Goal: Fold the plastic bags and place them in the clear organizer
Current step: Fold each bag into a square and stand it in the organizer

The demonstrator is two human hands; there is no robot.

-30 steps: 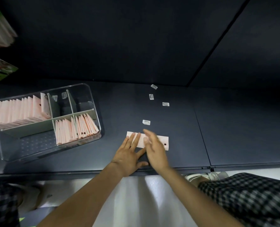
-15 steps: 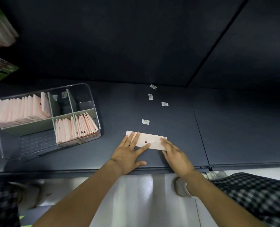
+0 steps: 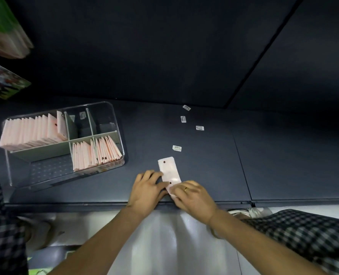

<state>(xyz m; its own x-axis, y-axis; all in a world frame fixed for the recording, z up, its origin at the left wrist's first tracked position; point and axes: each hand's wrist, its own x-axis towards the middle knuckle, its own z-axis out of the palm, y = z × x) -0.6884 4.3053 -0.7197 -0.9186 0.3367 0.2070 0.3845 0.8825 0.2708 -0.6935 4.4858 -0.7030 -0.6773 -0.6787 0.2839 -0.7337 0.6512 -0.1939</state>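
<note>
Two hands meet on one pink bag (image 3: pixel 169 171), a narrow folded strip lying flat on the dark shelf (image 3: pixel 204 175) with its long axis running away from the person. The near end lies under the fingers, most likely so it can be doubled over toward the far end, where a small dark dot shows; a second dot sits just ahead of the hands. The left hand (image 3: pixel 147 190) lies palm down at the strip's left edge, fingers bent at the knuckles, their tips touching the bag's side, apparently steadying it. The right hand (image 3: pixel 193 196), with a ring on one finger, comes in from the right and curls over the near end; its fingers seem to pinch that end, though the tips are blurred and the grip is not plain. Both forearms reach in from below and converge, wrists just past the shelf's front lip. Well off to the left of the left hand stands the organizer (image 3: pixel 113 114), its compartments already holding rows of folded pink bags on edge, with the near-left compartment and two small far ones free of bags. Four small labels (image 3: pixel 177 148) lie scattered beyond the bag's far end. By my judgement the fold is partway done.
</note>
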